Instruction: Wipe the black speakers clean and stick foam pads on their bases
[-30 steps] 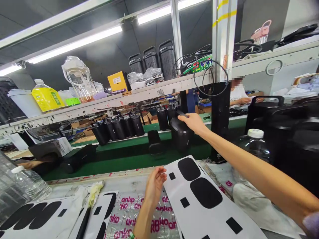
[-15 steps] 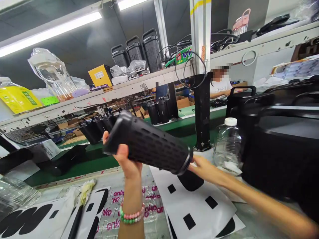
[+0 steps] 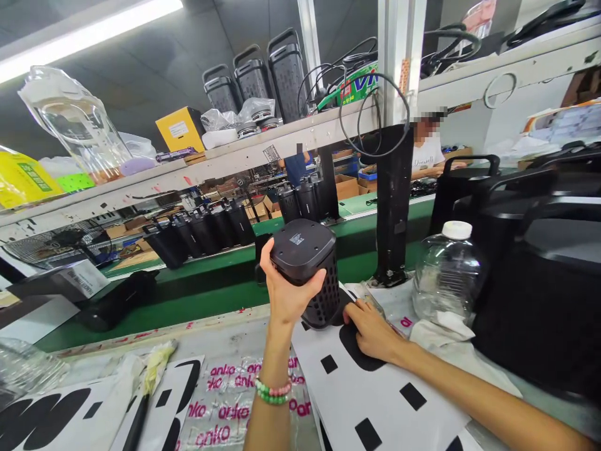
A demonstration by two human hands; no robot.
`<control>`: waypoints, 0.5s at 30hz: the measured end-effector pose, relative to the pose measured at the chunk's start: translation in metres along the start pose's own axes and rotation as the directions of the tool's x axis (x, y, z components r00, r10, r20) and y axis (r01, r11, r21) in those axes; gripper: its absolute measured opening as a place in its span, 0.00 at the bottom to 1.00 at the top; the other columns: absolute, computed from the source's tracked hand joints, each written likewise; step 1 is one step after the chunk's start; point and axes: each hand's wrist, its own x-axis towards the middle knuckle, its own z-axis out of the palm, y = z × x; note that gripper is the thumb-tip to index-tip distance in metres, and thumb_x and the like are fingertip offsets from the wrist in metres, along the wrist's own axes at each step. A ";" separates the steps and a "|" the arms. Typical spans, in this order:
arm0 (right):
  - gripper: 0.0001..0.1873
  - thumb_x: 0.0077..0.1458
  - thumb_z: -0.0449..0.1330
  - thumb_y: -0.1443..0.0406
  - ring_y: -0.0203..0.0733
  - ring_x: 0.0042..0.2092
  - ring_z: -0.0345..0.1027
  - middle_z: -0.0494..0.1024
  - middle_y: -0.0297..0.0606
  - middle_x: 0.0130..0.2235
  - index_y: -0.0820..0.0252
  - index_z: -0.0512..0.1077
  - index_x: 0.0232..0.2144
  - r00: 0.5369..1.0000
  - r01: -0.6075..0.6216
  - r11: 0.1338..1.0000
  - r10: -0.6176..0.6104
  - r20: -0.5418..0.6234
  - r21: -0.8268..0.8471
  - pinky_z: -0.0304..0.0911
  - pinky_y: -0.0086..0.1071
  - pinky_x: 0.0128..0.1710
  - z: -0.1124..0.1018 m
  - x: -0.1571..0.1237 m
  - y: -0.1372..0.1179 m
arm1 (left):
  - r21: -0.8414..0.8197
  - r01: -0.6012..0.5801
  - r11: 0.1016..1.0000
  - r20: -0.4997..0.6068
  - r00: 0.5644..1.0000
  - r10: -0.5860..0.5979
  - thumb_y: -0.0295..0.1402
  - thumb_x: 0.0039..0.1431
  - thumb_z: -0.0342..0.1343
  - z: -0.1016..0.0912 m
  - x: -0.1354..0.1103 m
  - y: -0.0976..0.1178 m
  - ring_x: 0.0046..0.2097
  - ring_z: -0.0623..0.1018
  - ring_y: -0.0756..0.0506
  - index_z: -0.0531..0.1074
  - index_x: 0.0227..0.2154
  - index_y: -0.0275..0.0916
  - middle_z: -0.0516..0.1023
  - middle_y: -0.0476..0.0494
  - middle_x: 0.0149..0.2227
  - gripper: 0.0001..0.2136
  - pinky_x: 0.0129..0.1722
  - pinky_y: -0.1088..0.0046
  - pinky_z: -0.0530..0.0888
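The left hand (image 3: 287, 294) is closed around a black speaker (image 3: 307, 266): the thumb lies on 1 side and the fingers wrap the other side, near its flat end. The speaker is tilted above the table, this flat end toward the camera, the far end low. A bracelet (image 3: 275, 392) of pink and green beads sits on this wrist. The right hand (image 3: 373, 331) lies palm down on a white sticker sheet (image 3: 375, 407) with black shapes. Its fingers are loosely apart and grip nothing; the fingertips touch the low end of the speaker.

On the plastic film (image 3: 225, 410) left of the sheet, the pink word "anko" repeats many times. The small label on the flat end of the speaker is too small to read. On the upper shelf, a green box (image 3: 359, 84) shows the white letters "VI"; the rest is hidden.

Behind the table edge runs a green belt (image 3: 188, 294), with a row of speakers (image 3: 201, 228) at its far side. The belt in front of the hands is free. Right of the hands stand a black post (image 3: 393, 200), then a clear water bottle (image 3: 446, 275), then big black cases (image 3: 539, 282), so the room on that side is narrow.
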 end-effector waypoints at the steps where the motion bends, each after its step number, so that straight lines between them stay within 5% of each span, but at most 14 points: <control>1: 0.14 0.48 0.55 0.79 0.44 0.45 0.63 0.71 0.38 0.40 0.62 0.68 0.37 1.000 0.003 1.000 -0.003 -0.008 0.000 0.60 0.38 0.46 0.000 0.000 0.000 | 0.021 -0.028 0.999 0.003 1.000 0.027 0.39 0.40 0.71 -0.002 0.000 0.000 0.59 0.69 0.37 0.53 0.60 0.47 0.63 0.37 0.59 0.44 0.61 0.54 0.64; 5: 0.23 0.36 0.49 0.81 0.48 0.45 0.63 0.72 0.42 0.40 0.60 0.67 0.35 0.998 0.051 0.999 -0.051 -0.030 -0.002 0.58 0.40 0.45 0.003 -0.002 0.003 | 0.067 -0.059 0.996 0.029 0.998 0.057 0.38 0.46 0.69 -0.007 0.000 0.006 0.61 0.67 0.37 0.59 0.55 0.47 0.61 0.39 0.60 0.34 0.63 0.53 0.63; 15: 0.18 0.36 0.51 0.78 0.48 0.42 0.64 0.72 0.42 0.37 0.61 0.66 0.33 0.985 0.144 0.990 -0.142 -0.101 0.006 0.59 0.41 0.44 0.004 -0.003 0.005 | 0.055 0.022 0.998 0.070 0.997 -0.026 0.39 0.42 0.72 -0.003 -0.007 0.015 0.62 0.67 0.36 0.58 0.52 0.48 0.61 0.38 0.61 0.37 0.62 0.54 0.63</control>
